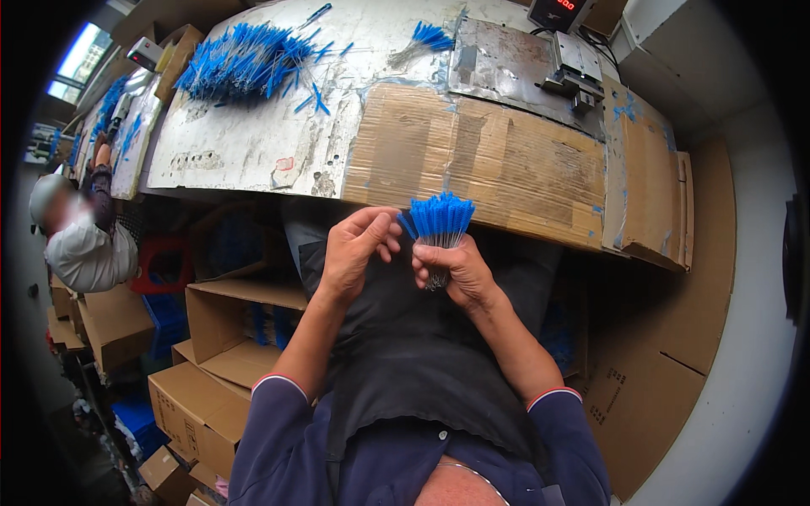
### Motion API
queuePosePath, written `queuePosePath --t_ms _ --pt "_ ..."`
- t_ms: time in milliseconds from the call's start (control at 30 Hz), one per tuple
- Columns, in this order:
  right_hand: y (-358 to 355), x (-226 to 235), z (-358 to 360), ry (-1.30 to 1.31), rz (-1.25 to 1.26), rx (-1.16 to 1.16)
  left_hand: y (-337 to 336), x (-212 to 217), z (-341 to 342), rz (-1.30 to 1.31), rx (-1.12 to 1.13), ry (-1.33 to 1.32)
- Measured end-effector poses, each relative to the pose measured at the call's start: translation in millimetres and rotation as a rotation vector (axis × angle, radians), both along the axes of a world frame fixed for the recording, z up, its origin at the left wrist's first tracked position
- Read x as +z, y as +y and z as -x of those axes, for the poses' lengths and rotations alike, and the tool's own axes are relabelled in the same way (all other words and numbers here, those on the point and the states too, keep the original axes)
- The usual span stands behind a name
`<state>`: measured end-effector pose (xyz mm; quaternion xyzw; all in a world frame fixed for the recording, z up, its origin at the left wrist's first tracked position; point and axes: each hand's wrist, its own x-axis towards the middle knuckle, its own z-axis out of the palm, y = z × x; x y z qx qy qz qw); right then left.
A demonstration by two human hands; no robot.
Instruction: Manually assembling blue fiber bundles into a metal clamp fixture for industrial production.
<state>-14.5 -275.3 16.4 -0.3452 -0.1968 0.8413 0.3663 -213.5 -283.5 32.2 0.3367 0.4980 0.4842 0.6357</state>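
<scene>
Over my lap, my right hand [456,268] is wrapped round a bundle of thin metal wire pieces with blue ends [441,216], blue ends up. The bare wires poke out below my fist. To the left of the bundle, my left hand [361,246] has its fingers curled, with thumb and forefinger together. One blue piece [406,224] leans out of the bundle toward those fingertips; whether they pinch it I cannot tell.
A large heap of blue-ended wire pieces [245,63] lies on the white worktable [228,152], with a smaller bunch [429,37] further right. Cardboard [481,152] covers the table's near edge. A metal fixture [578,72] stands behind. Cartons [202,405] and another person [89,236] are at left.
</scene>
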Motion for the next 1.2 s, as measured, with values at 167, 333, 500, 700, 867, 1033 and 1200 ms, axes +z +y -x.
queuePosePath --t_ms 167,333,500,700,867,1033,1200 --pt "-2.0 0.1 0.6 -0.024 0.023 0.043 -2.8 -10.2 -3.6 -0.009 -0.044 -0.008" --pt "-5.5 -0.9 1.4 -0.070 0.013 0.119 -3.8 -15.8 -2.2 -0.017 -0.085 -0.007" --pt "-7.6 1.8 1.1 -0.082 0.014 0.168 -2.2 -10.1 8.6 0.038 -0.186 0.016" --pt "-7.3 2.1 2.8 -0.024 0.042 0.108 -2.3 -8.3 -5.1 -0.026 -0.134 0.037" --pt "-8.2 -1.6 -1.1 -0.088 -0.006 0.128 -12.5 1.9 -16.9 -0.018 -0.257 -0.153" --pt "-9.1 1.7 0.8 -0.027 -0.030 0.061 -12.4 1.7 -26.0 0.026 -0.091 -0.217" --pt "-12.8 -1.6 4.4 0.005 -0.020 -0.036 -10.7 -9.6 -24.8 0.063 0.087 -0.106"
